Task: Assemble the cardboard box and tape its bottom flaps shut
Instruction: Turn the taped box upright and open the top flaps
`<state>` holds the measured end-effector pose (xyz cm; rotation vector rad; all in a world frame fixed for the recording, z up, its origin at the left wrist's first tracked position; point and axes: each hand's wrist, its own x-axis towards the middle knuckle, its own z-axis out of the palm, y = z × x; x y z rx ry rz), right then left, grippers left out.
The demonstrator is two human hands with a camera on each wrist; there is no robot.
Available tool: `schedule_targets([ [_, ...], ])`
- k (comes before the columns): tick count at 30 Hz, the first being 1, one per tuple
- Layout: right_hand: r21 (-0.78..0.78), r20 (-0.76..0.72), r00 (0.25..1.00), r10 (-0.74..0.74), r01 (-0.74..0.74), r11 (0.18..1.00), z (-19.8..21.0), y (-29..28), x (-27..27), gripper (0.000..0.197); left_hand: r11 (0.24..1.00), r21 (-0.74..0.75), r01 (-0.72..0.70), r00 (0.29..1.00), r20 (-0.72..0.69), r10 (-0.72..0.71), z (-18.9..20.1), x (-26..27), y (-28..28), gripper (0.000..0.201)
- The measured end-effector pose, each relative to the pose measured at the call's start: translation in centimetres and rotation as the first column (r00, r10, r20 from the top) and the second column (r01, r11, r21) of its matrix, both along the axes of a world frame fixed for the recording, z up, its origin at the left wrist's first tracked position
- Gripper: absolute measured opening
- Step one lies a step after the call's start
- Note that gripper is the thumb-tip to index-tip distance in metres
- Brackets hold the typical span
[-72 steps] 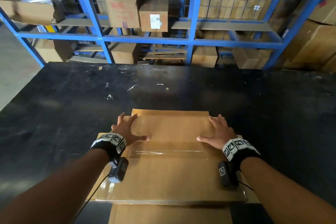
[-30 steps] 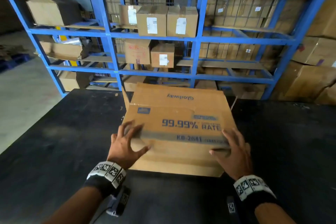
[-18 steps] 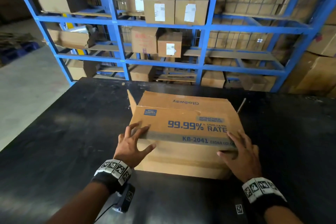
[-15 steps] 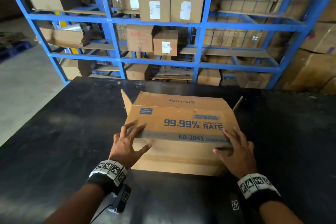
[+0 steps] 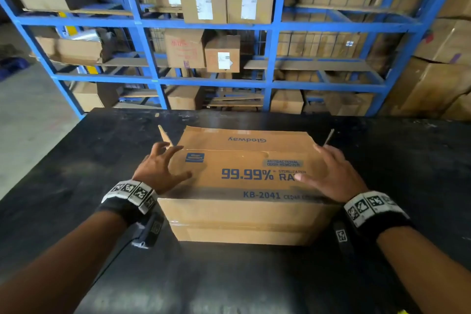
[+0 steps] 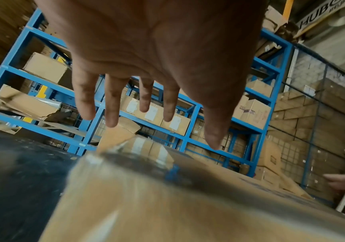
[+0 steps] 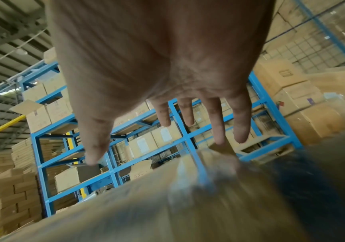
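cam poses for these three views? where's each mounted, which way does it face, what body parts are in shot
Head: worn on the head, looking forward and down at the cardboard box on the black table, blue shelving behind; both forearms, left hand, right hand.
Left wrist: looks along the open palm past the fingers toward the shelving.
Right wrist: the same, along the right palm.
Shared: box and shelving appear in all three.

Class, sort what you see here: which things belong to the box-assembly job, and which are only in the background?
Part of the job:
- cardboard box
- left hand, open, at its left end
- right hand, open, at its right end

Background:
- black table
- blue shelving
- stored boxes
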<state>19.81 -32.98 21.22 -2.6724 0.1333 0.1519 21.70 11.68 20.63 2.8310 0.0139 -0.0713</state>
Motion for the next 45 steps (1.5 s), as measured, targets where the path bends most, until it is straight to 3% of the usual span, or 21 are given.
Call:
schedule_targets([
  [4,-0.106,-0.061,0.995,0.082,-0.088,0.99,0.8,0.8,4.2,0.117,0.998,0.058,0.011,0.989,-0.147,-0.002,-0.3,3.5,-0.9,0.101],
  [9,-0.145,-0.221,0.967,0.124,-0.158,0.977,-0.2,1.3,7.6,0.121,1.0,0.023,-0.015,0.965,-0.26,0.02,-0.8,6.1,-1.8,0.107],
  [14,-0.147,-0.274,0.959,0.075,-0.119,0.982,-0.7,1.1,8.9,0.144,0.999,0.044,0.01,0.948,-0.318,0.004,0.0,8.0,-1.4,0.105],
  [18,-0.167,-0.288,0.956,0.051,-0.103,0.981,-0.9,0.7,9.1,0.129,0.995,0.097,0.037,0.943,-0.334,-0.002,0.3,8.6,-1.2,0.106],
  [26,-0.091,-0.249,0.968,0.039,-0.064,0.994,0.1,0.8,8.2,0.138,0.999,0.042,0.027,0.944,-0.33,-0.012,1.3,7.7,-1.7,0.112],
  [29,-0.075,-0.135,0.99,0.036,-0.047,0.996,1.4,0.7,7.1,0.131,1.0,0.0,0.022,0.963,-0.268,-0.022,2.4,6.6,-1.7,0.115],
  [32,-0.017,0.063,0.998,-0.006,0.007,1.0,3.2,0.4,5.6,0.126,0.997,-0.066,0.043,0.995,-0.084,-0.048,4.4,5.5,-2.0,0.116],
  [37,0.173,0.357,0.93,-0.086,0.025,0.985,3.8,-0.2,2.5,0.127,0.973,-0.221,0.067,0.975,0.222,-0.017,5.7,2.5,-2.2,0.131],
  [42,0.378,0.382,0.905,-0.184,0.029,0.925,-0.9,-0.6,-2.2,0.118,0.903,-0.417,0.103,0.93,0.363,0.061,1.0,-2.5,-1.8,0.134],
  [45,0.471,0.356,0.911,-0.208,0.017,0.882,-5.6,0.2,-6.1,0.114,0.845,-0.533,0.049,0.953,0.277,0.12,-4.8,-6.2,-0.6,0.136],
])
